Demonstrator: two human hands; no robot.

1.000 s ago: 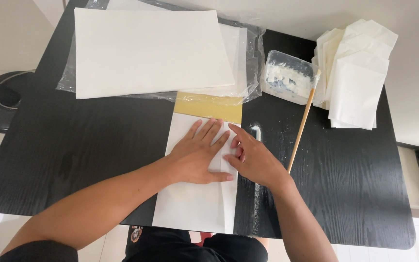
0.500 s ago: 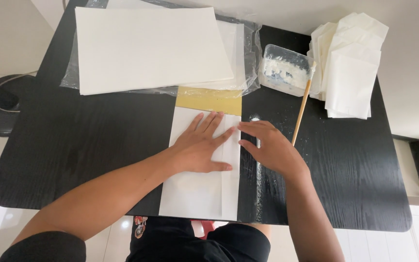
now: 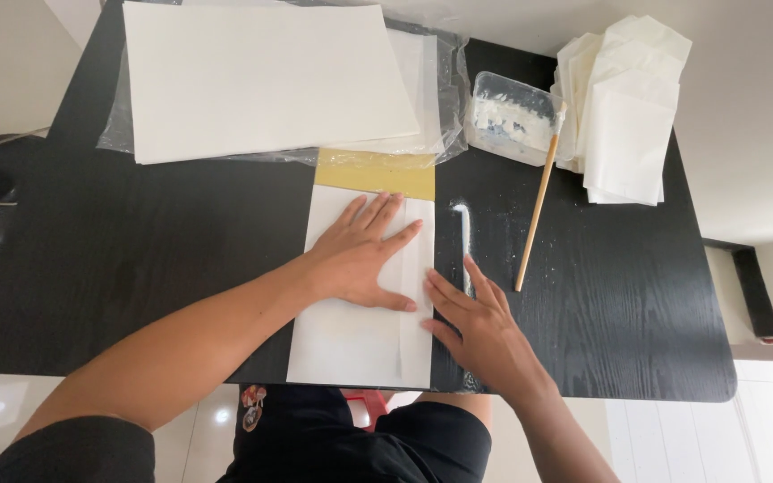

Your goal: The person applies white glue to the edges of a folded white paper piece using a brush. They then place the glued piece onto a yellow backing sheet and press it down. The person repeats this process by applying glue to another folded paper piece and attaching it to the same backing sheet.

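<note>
A folded white paper sheet [image 3: 351,335] lies on the black table [image 3: 163,259], over a yellowish board [image 3: 376,173] whose far end sticks out. My left hand [image 3: 361,255] lies flat on the sheet, fingers spread, pressing it down. My right hand [image 3: 476,324] rests flat at the sheet's right edge, fingertips touching the folded flap, palm on the table. Neither hand holds anything.
A stack of large white sheets [image 3: 261,76] on clear plastic lies at the far left. A plastic tub of white paste [image 3: 512,116], a wooden stick [image 3: 537,207], a white paste smear [image 3: 463,234] and a pile of folded white paper bags [image 3: 624,112] sit at the right.
My right hand has slid down the sheet's right edge toward me, from beside my left hand to the lower part. My left hand stays pressed on the sheet.
</note>
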